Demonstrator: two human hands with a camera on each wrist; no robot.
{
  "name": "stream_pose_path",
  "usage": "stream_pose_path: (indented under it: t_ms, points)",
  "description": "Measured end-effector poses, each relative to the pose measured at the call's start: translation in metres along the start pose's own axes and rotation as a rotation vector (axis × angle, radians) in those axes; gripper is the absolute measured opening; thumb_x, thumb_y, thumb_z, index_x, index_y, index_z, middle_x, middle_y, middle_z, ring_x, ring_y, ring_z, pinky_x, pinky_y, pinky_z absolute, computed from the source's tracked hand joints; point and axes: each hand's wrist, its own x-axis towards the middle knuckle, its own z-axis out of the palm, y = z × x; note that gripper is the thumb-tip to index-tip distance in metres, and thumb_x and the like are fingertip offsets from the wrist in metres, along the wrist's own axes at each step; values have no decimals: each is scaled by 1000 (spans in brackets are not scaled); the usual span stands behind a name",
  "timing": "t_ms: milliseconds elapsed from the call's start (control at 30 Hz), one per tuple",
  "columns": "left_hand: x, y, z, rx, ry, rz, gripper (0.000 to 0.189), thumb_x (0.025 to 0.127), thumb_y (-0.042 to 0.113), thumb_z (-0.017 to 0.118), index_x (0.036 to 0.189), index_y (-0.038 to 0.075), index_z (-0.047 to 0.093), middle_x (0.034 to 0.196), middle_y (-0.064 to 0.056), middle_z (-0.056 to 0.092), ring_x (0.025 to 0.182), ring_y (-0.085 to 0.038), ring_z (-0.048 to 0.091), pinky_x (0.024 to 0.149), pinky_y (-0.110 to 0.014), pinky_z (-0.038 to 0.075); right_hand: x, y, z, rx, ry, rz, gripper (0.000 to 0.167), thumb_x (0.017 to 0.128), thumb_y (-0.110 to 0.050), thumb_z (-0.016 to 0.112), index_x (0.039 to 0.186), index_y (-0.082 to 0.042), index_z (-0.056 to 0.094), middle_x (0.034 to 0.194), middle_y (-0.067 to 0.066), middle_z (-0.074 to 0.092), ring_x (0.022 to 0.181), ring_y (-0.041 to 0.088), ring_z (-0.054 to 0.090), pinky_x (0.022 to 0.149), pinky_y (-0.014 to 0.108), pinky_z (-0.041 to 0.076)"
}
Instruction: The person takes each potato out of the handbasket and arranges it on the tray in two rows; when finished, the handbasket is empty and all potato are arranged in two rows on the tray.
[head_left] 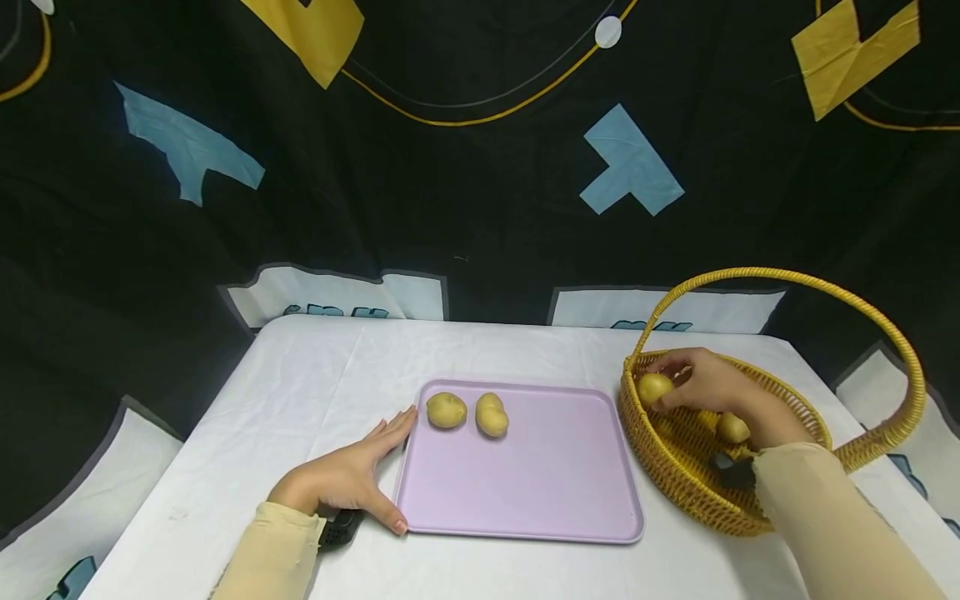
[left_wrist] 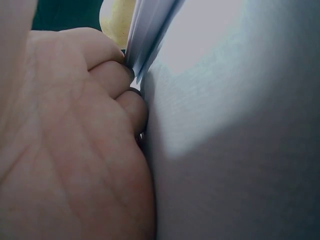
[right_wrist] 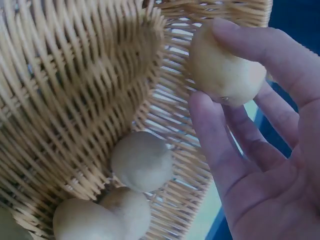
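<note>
In the basket's left part my right hand pinches a potato between thumb and fingers. The right wrist view shows that potato near the wicker wall, with several more potatoes lower in the yellow wicker basket. My left hand lies at the left edge of a pale purple tray, fingers spread, with the thumb by the near corner and fingertips at the far part of that edge. On the tray's far left, a round potato and a knobbly potato lie side by side.
The tray and basket stand on a table with a white cloth. The basket's tall arched handle rises over the right forearm. Behind the table hangs a black curtain with yellow and blue shapes.
</note>
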Motion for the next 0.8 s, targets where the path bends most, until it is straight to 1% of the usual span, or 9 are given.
stream_pose_path:
  t_ms: [100,300,467,633,800]
  points:
    - [-1,1,0,-6,2,0,146,50,38,101,163,14,11,168,-14,3,150,-43,-6,116,-64,0,-3,-5,-2,24,27,-2,54,77,-28,88,121,-4,67,116,15,64,100,30,60,80,36,53]
    - [-1,0,0,-9,-1,3,146,50,38,100,163,14,10,167,-15,3,150,-43,-7,116,-64,0,-14,-15,-4,128,75,24,62,77,-29,89,127,-3,64,125,18,61,106,33,60,75,33,56]
    - [-1,-1,-1,-5,1,8,146,50,38,100,163,13,11,167,-15,3,150,-43,-7,116,-64,0,-20,-25,-3,184,100,29,65,78,-33,88,130,-4,61,128,17,59,110,32,59,78,33,56]
    - [-1,0,-1,-4,1,11,146,50,38,100,163,12,11,167,-16,4,150,-44,-6,116,-64,0,-26,-36,3,215,136,17,62,78,-34,88,127,-5,61,125,15,58,109,31,58,81,33,55]
    - [-1,1,-1,-9,-3,13,146,50,37,100,163,12,11,167,-16,3,150,-44,-6,116,-64,0,-29,-48,14,262,183,-6,60,77,-30,89,123,-3,62,121,15,59,104,31,59,79,32,55]
